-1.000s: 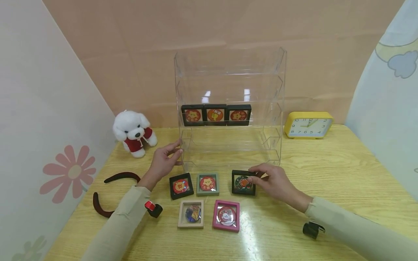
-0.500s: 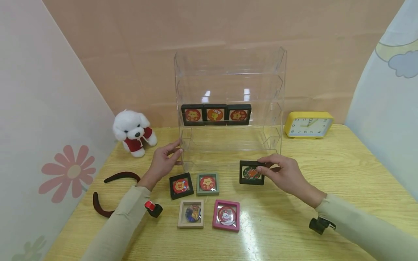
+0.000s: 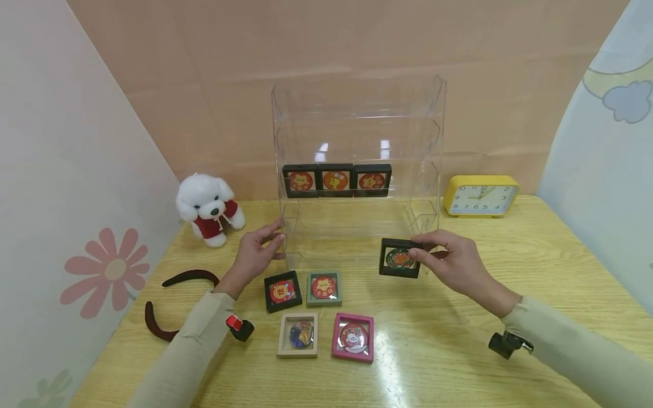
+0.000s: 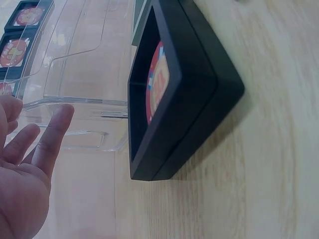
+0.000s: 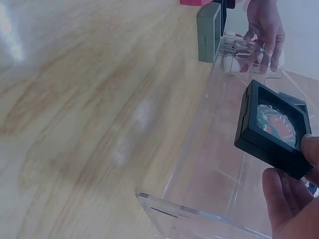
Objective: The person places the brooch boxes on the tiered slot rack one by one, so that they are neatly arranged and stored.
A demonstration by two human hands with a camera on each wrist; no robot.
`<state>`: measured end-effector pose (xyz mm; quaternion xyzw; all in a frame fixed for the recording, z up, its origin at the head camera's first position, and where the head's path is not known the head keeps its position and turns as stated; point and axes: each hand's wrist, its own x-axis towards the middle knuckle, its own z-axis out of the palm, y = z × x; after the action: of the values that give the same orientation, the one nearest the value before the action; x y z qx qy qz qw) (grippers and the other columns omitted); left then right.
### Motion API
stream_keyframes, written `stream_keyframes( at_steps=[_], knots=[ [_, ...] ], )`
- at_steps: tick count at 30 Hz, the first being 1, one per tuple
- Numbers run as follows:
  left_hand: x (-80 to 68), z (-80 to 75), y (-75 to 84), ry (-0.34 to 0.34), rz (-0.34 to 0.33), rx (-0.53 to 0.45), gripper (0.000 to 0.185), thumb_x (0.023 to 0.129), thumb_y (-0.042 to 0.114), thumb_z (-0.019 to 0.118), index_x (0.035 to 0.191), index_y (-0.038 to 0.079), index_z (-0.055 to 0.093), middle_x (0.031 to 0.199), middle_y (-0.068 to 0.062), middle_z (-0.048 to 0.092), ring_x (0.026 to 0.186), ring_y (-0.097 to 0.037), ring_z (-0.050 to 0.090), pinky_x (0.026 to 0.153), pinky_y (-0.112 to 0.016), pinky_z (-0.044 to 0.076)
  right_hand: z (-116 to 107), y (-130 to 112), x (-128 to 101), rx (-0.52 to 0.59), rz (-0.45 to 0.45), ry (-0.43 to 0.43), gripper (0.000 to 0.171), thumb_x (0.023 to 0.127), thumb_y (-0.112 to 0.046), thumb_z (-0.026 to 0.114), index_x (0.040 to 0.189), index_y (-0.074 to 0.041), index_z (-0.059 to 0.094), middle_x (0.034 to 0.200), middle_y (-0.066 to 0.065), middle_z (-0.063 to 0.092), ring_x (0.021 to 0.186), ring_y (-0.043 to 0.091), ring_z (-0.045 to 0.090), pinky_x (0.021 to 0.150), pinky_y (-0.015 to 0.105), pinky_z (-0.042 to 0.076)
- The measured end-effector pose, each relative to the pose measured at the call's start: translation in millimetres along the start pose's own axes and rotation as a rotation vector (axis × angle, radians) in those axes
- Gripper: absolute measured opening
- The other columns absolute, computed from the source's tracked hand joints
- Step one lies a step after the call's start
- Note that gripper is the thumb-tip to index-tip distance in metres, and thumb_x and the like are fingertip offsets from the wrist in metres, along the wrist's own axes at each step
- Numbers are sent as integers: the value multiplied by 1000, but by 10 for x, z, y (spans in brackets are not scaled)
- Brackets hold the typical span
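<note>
In the head view my right hand (image 3: pixel 456 262) pinches a small black display frame (image 3: pixel 384 272) with a green and orange round badge inside, raised before the lower right of a clear acrylic tiered rack (image 3: pixel 357 127). The right wrist view shows thumb and fingers on one corner of this frame (image 5: pixel 271 157). My left hand (image 3: pixel 252 252) rests against the rack's left side, its fingers fairly straight in the left wrist view. Three black frames (image 3: pixel 336 180) stand side by side on a middle tier. Another black frame (image 3: pixel 283 291) and a green frame (image 3: pixel 324 289) lie before the rack.
Nearer on the wooden table lie a beige frame (image 3: pixel 298 335) and a pink frame (image 3: pixel 353 337). A white plush dog (image 3: pixel 206 204) stands left of the rack, a yellow clock (image 3: pixel 481 196) right of it. A dark red headband (image 3: pixel 191 276) lies partly under the left forearm.
My right hand has lifted the black frame with the green badge off the table and carried it up and to the right, towards the rack. The left hand keeps its place.
</note>
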<state>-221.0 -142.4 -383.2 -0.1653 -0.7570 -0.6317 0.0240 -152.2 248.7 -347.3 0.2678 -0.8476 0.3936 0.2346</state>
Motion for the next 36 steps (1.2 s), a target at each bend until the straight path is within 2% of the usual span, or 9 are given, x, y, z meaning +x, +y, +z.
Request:
stream_keyframes(
  at_steps=[12,19,27,36],
  knots=[
    [-9,14,13,-15,18,4,43,96,2,54,137,-3,45,141,-20,41,118,-38,49,70,-43,58,-168,33,129,-84,-4,43,25,74,7,77,98,-1,73,94,6,70,79,5,63,60,14,55],
    [-1,13,15,-18,22,7,43,96,3,55,138,-1,46,141,-20,42,118,-38,49,70,-45,58,-310,5,298,-119,-22,90,25,74,7,77,98,0,73,91,7,70,80,-6,60,61,10,53],
    [-14,-5,-4,-12,22,7,43,96,3,55,137,-4,45,141,-19,43,119,-40,48,67,-34,59,-384,17,477,-165,-43,110,22,75,6,76,97,2,73,87,10,70,79,-14,56,63,7,51],
    [-16,-12,-12,-14,24,22,43,96,4,55,137,-4,45,141,-18,43,118,-38,49,68,-33,59,-474,-23,717,-185,-50,154,19,79,4,74,97,5,72,87,14,70,81,-18,53,63,4,49]
  ],
)
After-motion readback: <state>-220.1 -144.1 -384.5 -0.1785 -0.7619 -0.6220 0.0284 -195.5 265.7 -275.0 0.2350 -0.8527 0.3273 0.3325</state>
